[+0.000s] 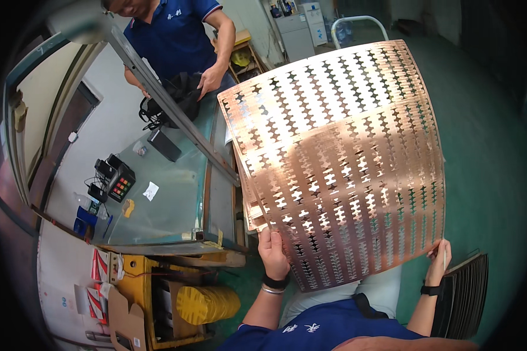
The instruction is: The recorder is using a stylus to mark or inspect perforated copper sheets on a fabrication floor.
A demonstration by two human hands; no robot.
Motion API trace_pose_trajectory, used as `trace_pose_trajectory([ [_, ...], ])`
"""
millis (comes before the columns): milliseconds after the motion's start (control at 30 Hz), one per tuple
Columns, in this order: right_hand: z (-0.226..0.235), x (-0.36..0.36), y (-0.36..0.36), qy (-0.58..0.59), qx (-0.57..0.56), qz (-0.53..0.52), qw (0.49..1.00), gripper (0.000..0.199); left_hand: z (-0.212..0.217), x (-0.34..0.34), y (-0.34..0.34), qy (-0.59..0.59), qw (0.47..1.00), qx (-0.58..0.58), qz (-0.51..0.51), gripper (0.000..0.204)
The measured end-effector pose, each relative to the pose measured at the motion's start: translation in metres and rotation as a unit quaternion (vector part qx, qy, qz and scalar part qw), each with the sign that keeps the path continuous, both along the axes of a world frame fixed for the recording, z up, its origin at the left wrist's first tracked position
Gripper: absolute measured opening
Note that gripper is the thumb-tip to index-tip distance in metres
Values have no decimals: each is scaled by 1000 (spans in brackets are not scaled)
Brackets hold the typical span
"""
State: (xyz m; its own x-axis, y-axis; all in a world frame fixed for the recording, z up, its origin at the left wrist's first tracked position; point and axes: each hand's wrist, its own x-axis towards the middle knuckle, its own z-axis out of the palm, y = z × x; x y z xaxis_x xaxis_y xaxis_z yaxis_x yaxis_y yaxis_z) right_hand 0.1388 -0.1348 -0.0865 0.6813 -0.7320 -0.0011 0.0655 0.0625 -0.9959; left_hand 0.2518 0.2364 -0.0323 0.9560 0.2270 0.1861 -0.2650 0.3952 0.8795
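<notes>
Above the seated person's lap, a perforated copper sheet (339, 164) is lifted off the stack (253, 213) by the glass table's (175, 199) right edge. The left hand (273, 253) and right hand (438, 263) pinch its lower corners; more sheets seemingly remain. Green floor (486, 146); another person (175, 35) stands behind.

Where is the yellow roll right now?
In the head view the yellow roll lies at lower left, on its side in the yellow cart beneath the glass-topped table, just left of the person's left hand.

1 top copper sheet (339, 158), 2 hands (273, 253) (438, 264), 1 yellow roll (208, 304), 1 co-worker (175, 35).
</notes>
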Motion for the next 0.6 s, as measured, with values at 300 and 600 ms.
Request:
trace_pose_trajectory([
  [300,-6,0,0,-9,13,-25,1000,29,-6,1,5,-40,999,10,-16,19],
  [600,2,-3,3,-33,6,-19,999,30,6,2,-10,-49,999,-4,6,24],
])
